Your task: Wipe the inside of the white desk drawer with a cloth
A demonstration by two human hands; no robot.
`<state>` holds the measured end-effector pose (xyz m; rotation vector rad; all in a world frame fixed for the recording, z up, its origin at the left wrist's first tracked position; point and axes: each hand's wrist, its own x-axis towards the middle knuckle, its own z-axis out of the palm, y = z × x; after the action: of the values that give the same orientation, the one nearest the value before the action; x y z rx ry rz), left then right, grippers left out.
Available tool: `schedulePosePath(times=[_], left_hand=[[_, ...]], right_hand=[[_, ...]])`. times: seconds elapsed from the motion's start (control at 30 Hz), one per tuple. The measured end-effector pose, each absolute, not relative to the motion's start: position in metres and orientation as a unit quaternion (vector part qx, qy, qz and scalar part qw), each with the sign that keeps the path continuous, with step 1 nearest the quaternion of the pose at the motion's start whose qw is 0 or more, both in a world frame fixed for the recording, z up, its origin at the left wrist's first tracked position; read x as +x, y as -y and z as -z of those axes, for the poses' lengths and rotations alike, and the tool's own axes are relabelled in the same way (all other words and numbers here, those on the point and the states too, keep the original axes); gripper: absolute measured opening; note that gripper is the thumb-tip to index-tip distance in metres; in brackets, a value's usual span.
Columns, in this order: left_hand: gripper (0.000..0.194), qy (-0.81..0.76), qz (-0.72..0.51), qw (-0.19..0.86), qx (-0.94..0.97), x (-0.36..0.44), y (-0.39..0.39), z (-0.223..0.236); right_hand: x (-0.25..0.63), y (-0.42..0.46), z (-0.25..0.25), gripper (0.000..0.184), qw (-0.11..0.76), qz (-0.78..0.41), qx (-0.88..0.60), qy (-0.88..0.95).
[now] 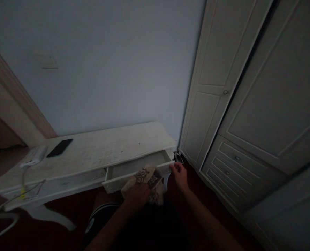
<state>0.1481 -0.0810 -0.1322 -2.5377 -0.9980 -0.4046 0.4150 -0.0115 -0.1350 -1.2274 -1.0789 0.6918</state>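
Note:
A pulled-out drawer [134, 165] juts from the front of the white table. My left hand [138, 193] is closed on a beige cloth [146, 174] with a dark pattern, which lies against the drawer's front panel and over its upper edge. At the right end of that panel, the fingers of my right hand [179, 172] pinch the drawer's edge. Part of the drawer's inside shows a bare light bottom. The palm side of my left hand is hidden, and the dim light blurs the cloth's folds.
The white table [128, 137] runs along the wall. On its left part lie a dark phone [60, 147] and a white power strip [34, 156] with a cable. A tall white wardrobe [209, 101] stands close on the right. Dark cords [179, 157] lie between the table and wardrobe.

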Motion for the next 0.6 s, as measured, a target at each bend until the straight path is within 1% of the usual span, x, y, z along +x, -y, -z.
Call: schedulePosePath(times=[0.1, 0.23, 0.37, 0.5, 0.6], left_hand=[[0.019, 0.293, 0.136, 0.168, -0.931, 0.182, 0.077, 0.123], [0.021, 0.303, 0.126, 0.165, -0.93, 0.234, 0.049, 0.115], [0.018, 0.302, 0.114, 0.168, -0.932, 0.268, 0.026, 0.117], [0.019, 0.329, 0.124, 0.171, -0.921, 0.267, 0.026, 0.123], [0.022, 0.372, 0.137, 0.173, -0.902, 0.24, 0.038, 0.125]], right_hand=[[0.417, 0.011, 0.137, 0.05, 0.626, -0.308, -0.537, 0.474], [0.424, 0.009, 0.136, 0.048, 0.614, -0.315, -0.538, 0.485], [0.435, 0.005, 0.131, 0.046, 0.597, -0.31, -0.538, 0.509], [0.438, 0.001, 0.127, 0.043, 0.586, -0.297, -0.537, 0.529], [0.437, 0.0, 0.127, 0.04, 0.583, -0.297, -0.534, 0.535]])
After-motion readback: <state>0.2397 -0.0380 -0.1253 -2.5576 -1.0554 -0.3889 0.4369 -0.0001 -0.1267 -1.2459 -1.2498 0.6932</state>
